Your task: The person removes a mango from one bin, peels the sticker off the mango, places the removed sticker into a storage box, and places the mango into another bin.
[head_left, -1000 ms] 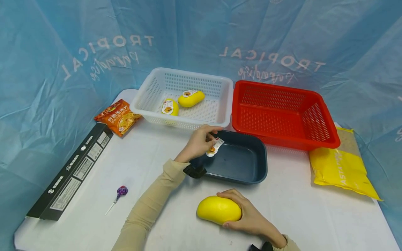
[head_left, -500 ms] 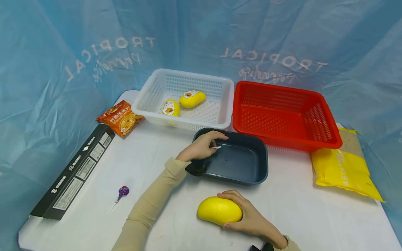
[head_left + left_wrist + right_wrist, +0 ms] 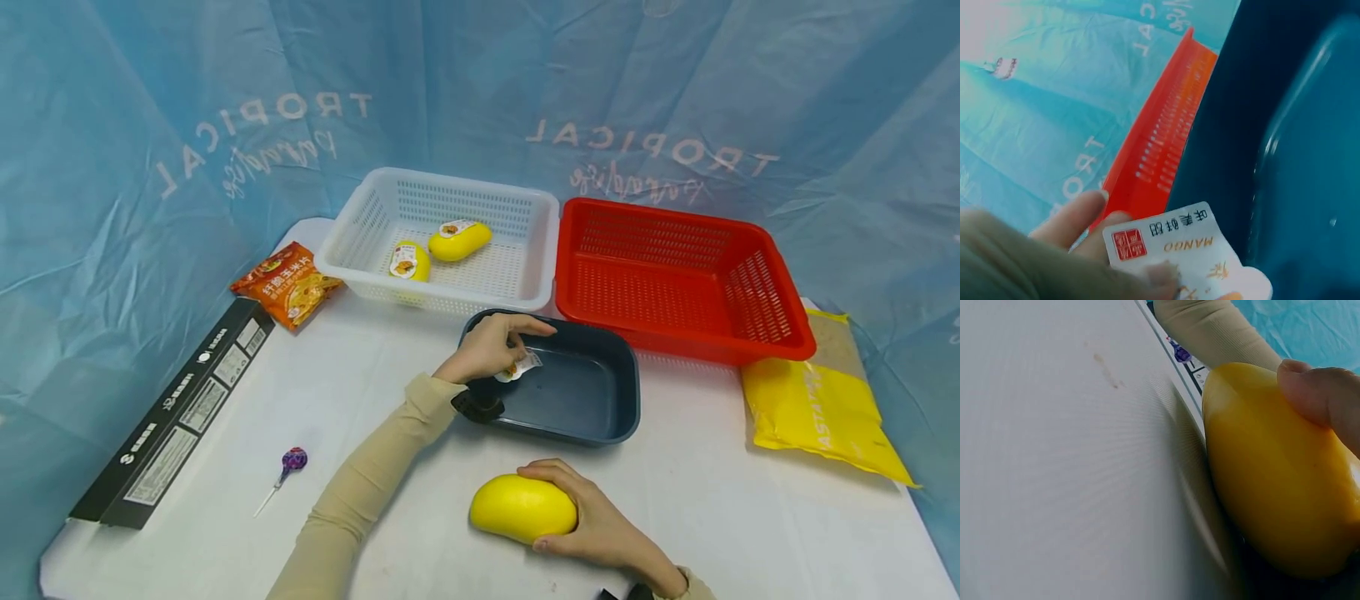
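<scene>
My left hand is over the left end of the dark blue-grey plastic basin. Between its thumb and fingers it pinches a white sticker with a scalloped edge. In the left wrist view the sticker shows the word MANGO and a red square, with the thumb lying across it. Nearer the front of the table, my right hand grips the right end of a plain yellow mango. The right wrist view shows the thumb pressed on the smooth mango.
Behind the basin stand a white basket holding two stickered mangoes and a red basket. A yellow bag lies at the right. Left are an orange snack bag, a long black box and a lollipop.
My left hand has shifted slightly right and down over the basin, with the sticker turning edge-on and then face-up again. The right hand and its mango have stayed in place.
</scene>
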The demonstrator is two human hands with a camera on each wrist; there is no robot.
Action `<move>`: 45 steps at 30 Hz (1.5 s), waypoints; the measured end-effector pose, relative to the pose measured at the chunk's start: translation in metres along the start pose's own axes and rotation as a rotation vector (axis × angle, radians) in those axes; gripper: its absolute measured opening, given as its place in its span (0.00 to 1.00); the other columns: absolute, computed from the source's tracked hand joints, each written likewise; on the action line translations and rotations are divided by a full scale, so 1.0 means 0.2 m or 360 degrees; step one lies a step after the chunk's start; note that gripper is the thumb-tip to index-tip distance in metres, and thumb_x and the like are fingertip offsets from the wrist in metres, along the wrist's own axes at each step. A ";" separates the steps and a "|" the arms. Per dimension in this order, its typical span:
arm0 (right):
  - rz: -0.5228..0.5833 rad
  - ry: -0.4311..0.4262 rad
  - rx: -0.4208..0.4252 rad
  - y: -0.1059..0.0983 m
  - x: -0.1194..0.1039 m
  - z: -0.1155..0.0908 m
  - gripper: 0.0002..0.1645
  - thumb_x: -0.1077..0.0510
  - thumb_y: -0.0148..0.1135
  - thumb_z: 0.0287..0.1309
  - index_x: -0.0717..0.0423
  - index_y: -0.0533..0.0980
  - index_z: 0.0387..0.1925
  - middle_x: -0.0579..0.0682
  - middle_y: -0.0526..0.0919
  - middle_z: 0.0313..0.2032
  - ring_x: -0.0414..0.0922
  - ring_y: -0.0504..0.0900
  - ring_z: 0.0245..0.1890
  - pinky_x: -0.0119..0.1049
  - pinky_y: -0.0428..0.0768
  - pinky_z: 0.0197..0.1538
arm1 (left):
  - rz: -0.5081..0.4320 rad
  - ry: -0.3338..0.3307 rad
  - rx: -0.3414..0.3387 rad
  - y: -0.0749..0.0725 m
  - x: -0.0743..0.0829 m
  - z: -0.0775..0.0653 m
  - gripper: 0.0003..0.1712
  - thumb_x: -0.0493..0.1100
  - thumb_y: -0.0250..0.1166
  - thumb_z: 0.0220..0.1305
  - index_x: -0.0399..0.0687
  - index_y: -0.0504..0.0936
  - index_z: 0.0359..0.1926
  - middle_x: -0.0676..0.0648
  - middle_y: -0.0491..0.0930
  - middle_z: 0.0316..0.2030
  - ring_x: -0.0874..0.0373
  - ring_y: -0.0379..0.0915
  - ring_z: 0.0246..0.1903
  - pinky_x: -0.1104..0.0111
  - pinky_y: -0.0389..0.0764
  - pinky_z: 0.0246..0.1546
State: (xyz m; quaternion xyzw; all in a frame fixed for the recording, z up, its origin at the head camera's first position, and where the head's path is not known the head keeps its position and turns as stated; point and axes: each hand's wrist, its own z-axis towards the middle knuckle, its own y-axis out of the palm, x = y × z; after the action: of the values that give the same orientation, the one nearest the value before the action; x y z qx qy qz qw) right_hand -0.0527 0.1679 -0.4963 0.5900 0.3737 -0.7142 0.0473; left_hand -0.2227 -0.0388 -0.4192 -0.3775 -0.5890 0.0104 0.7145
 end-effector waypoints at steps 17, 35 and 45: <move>0.0060 -0.0055 0.0011 0.01 0.00 0.01 0.41 0.49 0.75 0.47 0.44 0.69 0.64 0.41 0.74 0.59 0.39 0.73 0.57 0.35 0.72 0.61 | 0.0202 -0.0198 -0.0200 0.00 -0.01 0.03 0.24 0.30 0.58 0.63 0.44 0.76 0.61 0.41 0.78 0.58 0.56 0.75 0.29 0.74 0.74 0.31; 0.0053 -0.0064 -0.0007 0.02 0.00 0.00 0.41 0.50 0.74 0.48 0.45 0.69 0.64 0.41 0.74 0.60 0.39 0.73 0.57 0.35 0.72 0.61 | 0.0030 0.0108 -0.0180 0.00 -0.03 -0.01 0.18 0.37 0.60 0.65 0.49 0.82 0.55 0.45 0.74 0.63 0.49 0.72 0.22 0.76 0.71 0.20; 0.0040 0.0043 -0.0029 0.00 -0.01 0.00 0.41 0.48 0.74 0.48 0.40 0.69 0.64 0.38 0.73 0.60 0.39 0.73 0.58 0.38 0.72 0.62 | -0.0115 0.0288 0.0073 0.05 0.09 0.00 0.30 0.39 0.62 0.65 0.48 0.67 0.67 0.43 0.69 0.64 0.43 0.68 0.61 0.52 0.75 0.58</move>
State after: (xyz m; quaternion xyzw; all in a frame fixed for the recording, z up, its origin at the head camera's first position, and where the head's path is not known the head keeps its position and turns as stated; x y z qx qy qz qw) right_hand -0.0530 0.1669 -0.4954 0.6038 0.3734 -0.7020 0.0567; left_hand -0.2131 -0.0226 -0.4103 -0.3390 -0.5349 -0.0359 0.7731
